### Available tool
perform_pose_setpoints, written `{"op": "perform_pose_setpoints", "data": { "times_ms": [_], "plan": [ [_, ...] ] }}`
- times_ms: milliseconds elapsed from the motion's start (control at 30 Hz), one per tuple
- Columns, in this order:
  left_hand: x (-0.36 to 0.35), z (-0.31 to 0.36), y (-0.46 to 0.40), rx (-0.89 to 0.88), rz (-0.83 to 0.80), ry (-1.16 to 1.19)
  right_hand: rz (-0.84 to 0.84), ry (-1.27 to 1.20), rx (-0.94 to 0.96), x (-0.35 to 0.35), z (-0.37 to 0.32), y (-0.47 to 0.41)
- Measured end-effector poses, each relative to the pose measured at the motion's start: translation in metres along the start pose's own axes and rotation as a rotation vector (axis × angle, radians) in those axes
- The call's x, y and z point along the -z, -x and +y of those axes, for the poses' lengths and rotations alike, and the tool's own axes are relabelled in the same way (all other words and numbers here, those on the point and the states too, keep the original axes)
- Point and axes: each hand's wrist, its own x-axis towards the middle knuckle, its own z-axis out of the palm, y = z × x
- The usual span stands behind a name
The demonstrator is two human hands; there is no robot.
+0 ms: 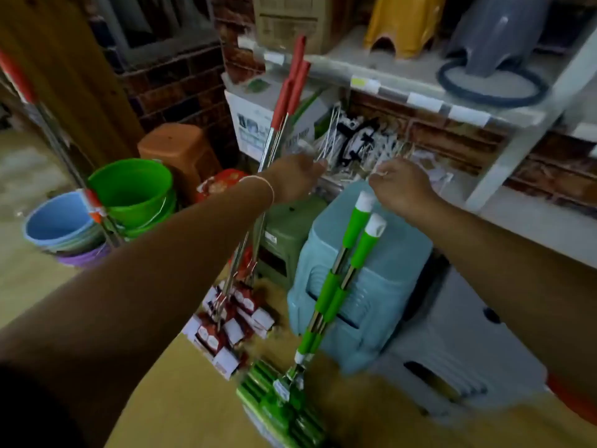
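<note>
Both my arms reach forward to a row of small clear-wrapped packets (358, 140) hanging on wire hooks under a white shelf (403, 88). My left hand (295, 177) pinches the edge of one packet at the left end of the row. My right hand (402, 185) has its fingers curled around something small and pale at the row's right part; what it is stays unclear. The packets hold black and white items, blurred.
Red-handled mops (284, 114) lean by my left wrist. Green-handled mops (352, 253) stand below my right hand against a pale blue stool (387, 286). Green (129, 189) and blue (58, 221) buckets sit at left, a grey stool (458, 350) at right.
</note>
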Motion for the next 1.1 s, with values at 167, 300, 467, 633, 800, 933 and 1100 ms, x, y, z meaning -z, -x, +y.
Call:
{"op": "perform_pose_setpoints", "data": {
  "times_ms": [167, 300, 467, 633, 800, 933, 1100],
  "plan": [
    [-0.039, -0.02, 0.009, 0.087, -0.135, -0.028, -0.007, 0.173, -0.046, -0.03, 0.022, 0.007],
    [-0.055, -0.035, 0.005, 0.083, -0.166, -0.077, -0.095, 0.223, -0.089, -0.046, 0.022, -0.003],
    [-0.058, -0.045, 0.0, 0.0, -0.278, -0.07, -0.198, 0.315, -0.108, -0.057, 0.016, -0.012],
    [-0.049, -0.067, 0.007, -0.113, -0.344, -0.092, -0.157, 0.421, -0.167, -0.058, 0.001, 0.01],
    [-0.042, -0.093, 0.017, -0.189, -0.424, -0.112, 0.085, 0.344, -0.087, -0.07, -0.025, 0.063],
    [-0.053, -0.113, 0.04, -0.214, -0.532, -0.156, 0.313, 0.123, -0.058, -0.083, -0.047, 0.117],
    [-0.073, -0.128, 0.069, -0.248, -0.652, -0.081, 0.42, -0.185, -0.168, -0.102, -0.068, 0.169]
  ]
}}
